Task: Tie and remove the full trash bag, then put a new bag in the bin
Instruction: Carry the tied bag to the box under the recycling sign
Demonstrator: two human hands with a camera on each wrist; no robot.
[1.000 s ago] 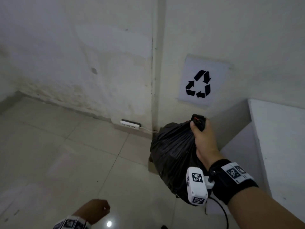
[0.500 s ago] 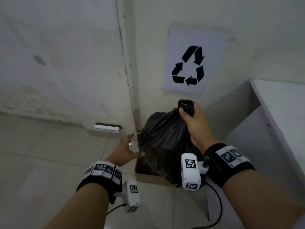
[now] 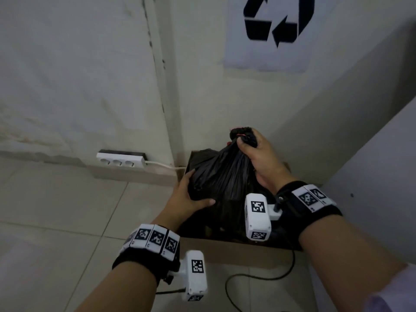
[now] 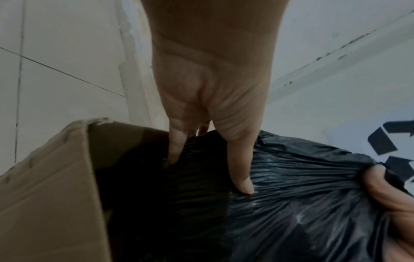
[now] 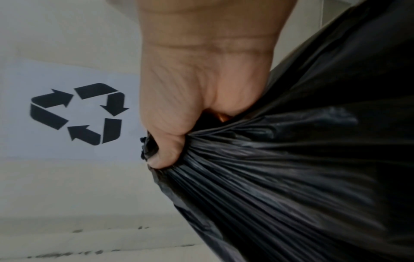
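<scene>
A full black trash bag [image 3: 225,176] stands in an open cardboard box bin [image 3: 236,251] by the wall corner. My right hand [image 3: 258,154] grips the bag's gathered neck from above, and a bit of red shows at the bunched top. In the right wrist view my right hand [image 5: 190,106] is a fist round the pleated plastic [image 5: 291,177]. My left hand [image 3: 186,194] lies against the bag's left side, thumb across the front. In the left wrist view its fingers [image 4: 237,168] press straight on the bag [image 4: 313,195], just inside the box wall [image 4: 44,195].
A white power strip [image 3: 120,162] lies on the skirting left of the box, its cord running to the corner. A recycling sign [image 3: 270,30] hangs on the wall above. A white cabinet [image 3: 371,176] stands close on the right. A black cable [image 3: 258,278] loops over the tiled floor.
My left hand came up from the lower left and reached the bag's left side. My right hand has kept its grip on the neck. The view has moved closer to the box.
</scene>
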